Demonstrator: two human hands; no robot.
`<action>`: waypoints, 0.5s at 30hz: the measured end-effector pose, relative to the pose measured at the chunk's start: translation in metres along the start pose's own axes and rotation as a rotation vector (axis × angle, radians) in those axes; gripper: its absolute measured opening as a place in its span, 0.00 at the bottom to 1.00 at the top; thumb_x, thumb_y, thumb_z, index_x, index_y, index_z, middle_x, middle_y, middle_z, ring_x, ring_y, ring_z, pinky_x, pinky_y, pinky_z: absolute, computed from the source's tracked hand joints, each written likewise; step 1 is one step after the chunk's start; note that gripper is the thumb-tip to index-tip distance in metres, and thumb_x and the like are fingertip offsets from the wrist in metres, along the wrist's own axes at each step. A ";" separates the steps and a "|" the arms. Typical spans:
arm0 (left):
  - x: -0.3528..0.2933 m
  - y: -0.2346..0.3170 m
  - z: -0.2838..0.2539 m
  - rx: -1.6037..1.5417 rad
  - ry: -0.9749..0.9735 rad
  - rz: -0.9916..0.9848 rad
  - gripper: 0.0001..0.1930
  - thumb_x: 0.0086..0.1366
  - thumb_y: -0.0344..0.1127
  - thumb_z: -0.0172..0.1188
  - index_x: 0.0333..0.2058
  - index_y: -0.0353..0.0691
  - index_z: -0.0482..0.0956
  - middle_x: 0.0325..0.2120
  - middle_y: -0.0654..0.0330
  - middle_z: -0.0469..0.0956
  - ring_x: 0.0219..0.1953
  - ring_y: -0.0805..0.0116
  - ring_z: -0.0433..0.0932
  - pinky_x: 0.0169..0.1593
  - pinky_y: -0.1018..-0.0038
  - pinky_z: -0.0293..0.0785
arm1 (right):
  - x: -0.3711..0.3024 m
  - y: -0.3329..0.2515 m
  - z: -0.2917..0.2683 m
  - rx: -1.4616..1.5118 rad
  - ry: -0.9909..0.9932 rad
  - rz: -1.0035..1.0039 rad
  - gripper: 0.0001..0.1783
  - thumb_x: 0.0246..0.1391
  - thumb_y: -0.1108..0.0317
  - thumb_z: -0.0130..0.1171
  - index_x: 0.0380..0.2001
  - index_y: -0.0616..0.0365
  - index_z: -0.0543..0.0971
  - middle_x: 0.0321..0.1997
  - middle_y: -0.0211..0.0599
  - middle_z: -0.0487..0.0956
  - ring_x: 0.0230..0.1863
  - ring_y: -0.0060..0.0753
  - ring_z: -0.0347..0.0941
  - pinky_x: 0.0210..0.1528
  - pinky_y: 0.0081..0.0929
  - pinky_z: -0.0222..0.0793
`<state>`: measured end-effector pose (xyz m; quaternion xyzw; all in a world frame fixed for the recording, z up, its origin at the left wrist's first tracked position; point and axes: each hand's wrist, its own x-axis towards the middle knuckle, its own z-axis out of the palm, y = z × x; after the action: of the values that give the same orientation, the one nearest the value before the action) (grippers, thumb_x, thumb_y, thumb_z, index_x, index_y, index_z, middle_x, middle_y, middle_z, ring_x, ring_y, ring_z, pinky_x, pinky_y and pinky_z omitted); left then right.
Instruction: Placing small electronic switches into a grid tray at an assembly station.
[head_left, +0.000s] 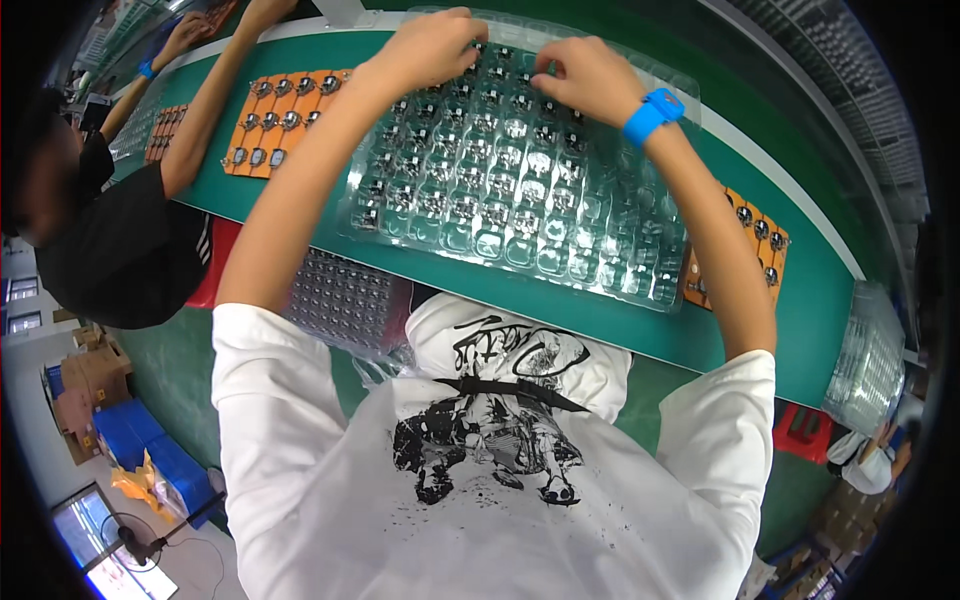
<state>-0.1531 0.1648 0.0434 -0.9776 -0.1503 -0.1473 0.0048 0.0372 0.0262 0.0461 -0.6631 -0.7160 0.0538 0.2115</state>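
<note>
A clear plastic blister tray (470, 250) lies on the green bench in front of me. Small black-and-metal parts (432, 205) sit in many of its pockets, while pockets toward the lower right hold none. My left hand (432, 48) reaches over the far edge of the tray, fingers curled and tips pinched together by the far row. Over the far right part is my right hand (592, 78), a blue band on its wrist, thumb and forefinger bent toward each other low above the pockets. Whatever either hand's fingertips grip is too small to make out.
Orange boards with round metal parts lie on both sides: one left board (250, 130) and one right board (735, 250), partly behind my forearm. A filled tray (345, 300) sits below the bench edge. Stacked clear trays (868, 350) stand far right. A co-worker (120, 240) works at left.
</note>
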 end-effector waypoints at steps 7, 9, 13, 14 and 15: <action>0.007 -0.002 0.004 0.022 -0.130 -0.116 0.07 0.56 0.33 0.57 0.34 0.41 0.79 0.35 0.54 0.74 0.41 0.52 0.75 0.45 0.61 0.72 | 0.030 -0.008 0.005 -0.001 -0.084 0.046 0.12 0.43 0.59 0.59 0.28 0.55 0.82 0.27 0.42 0.80 0.31 0.44 0.77 0.35 0.37 0.73; 0.008 -0.002 0.004 -0.003 -0.118 -0.090 0.07 0.56 0.33 0.57 0.33 0.41 0.79 0.35 0.54 0.74 0.41 0.52 0.75 0.45 0.61 0.72 | 0.046 -0.005 0.007 0.018 -0.027 0.004 0.12 0.43 0.59 0.59 0.28 0.55 0.82 0.27 0.42 0.80 0.31 0.44 0.77 0.36 0.38 0.73; 0.009 0.000 -0.004 -0.025 -0.007 -0.064 0.06 0.57 0.32 0.57 0.32 0.40 0.79 0.33 0.54 0.74 0.39 0.52 0.75 0.42 0.61 0.72 | 0.062 -0.010 0.024 -0.070 -0.085 0.006 0.10 0.41 0.64 0.58 0.28 0.56 0.82 0.33 0.48 0.81 0.36 0.51 0.78 0.39 0.43 0.75; 0.009 0.004 -0.010 -0.059 0.022 -0.059 0.06 0.57 0.33 0.57 0.32 0.39 0.79 0.32 0.54 0.74 0.38 0.52 0.75 0.41 0.61 0.72 | 0.063 -0.008 0.028 -0.169 -0.137 0.015 0.10 0.41 0.65 0.58 0.27 0.57 0.82 0.33 0.50 0.81 0.36 0.53 0.78 0.39 0.43 0.75; 0.005 0.003 -0.013 -0.054 0.012 -0.045 0.06 0.58 0.33 0.57 0.32 0.38 0.79 0.30 0.55 0.74 0.36 0.52 0.76 0.39 0.60 0.72 | 0.065 -0.013 0.029 -0.144 -0.142 -0.001 0.10 0.40 0.67 0.58 0.27 0.59 0.81 0.32 0.54 0.80 0.37 0.56 0.77 0.40 0.44 0.75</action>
<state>-0.1516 0.1624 0.0570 -0.9728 -0.1683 -0.1573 -0.0243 0.0127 0.0936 0.0396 -0.6709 -0.7314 0.0492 0.1121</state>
